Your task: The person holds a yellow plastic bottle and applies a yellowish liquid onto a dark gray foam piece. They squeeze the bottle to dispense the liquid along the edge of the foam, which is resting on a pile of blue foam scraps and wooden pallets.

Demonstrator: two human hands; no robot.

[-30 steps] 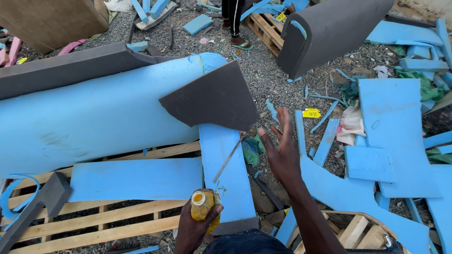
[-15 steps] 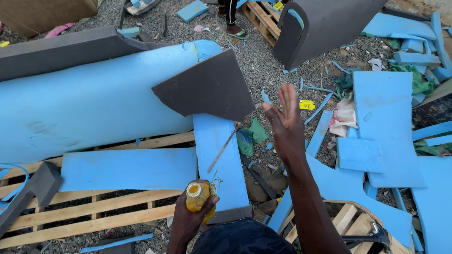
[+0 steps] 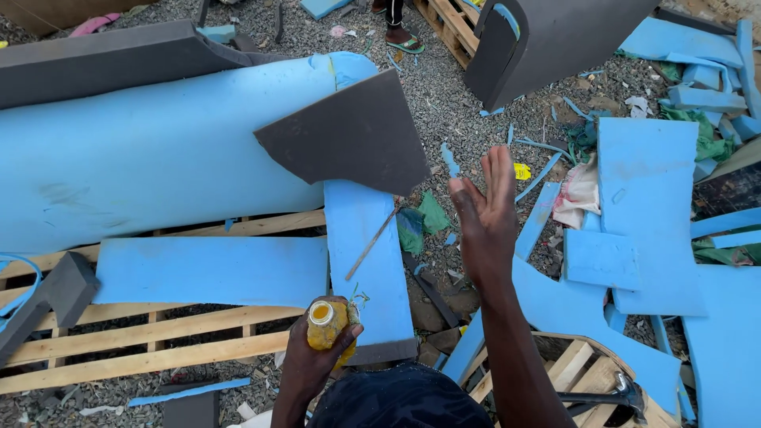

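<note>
The largest thing before us is the rounded blue foam roll (image 3: pixel 158 150), soft and matte, lying across a slatted wooden pallet (image 3: pixel 158 329) on the gravel ground (image 3: pixel 444 103). Behind it runs a long dark grey foam bolster (image 3: pixel 103 59), denser in look and with a curved end. A flat blue foam rectangle (image 3: pixel 210 269) lies on the pallet slats. Just beside it a narrower blue foam strip (image 3: pixel 369 277) runs toward us, and its far end is tucked under an angular grey foam panel (image 3: pixel 349 135) with one clipped corner. A thin metal strip (image 3: pixel 371 244), possibly a blade though we cannot tell from here, lies slanted over the strip's edge.

Our right hand (image 3: pixel 485 218) is raised, released and flat, fingers together and spread of nothing, above the offcuts right of the strip. Our left hand (image 3: pixel 313 361) is clenched round a small yellow bottle (image 3: pixel 326 321), upright with its mouth uncapped, low at the near end of the blue strip.

As we judge it, the work in hand is with the bottle over the foam pieces, and the free hand has nothing taken up. With the mouth open, the bottle wants a steady, upright hold. The foam is light and springy, so any piece would need pressing flat rather than pinching.
</note>
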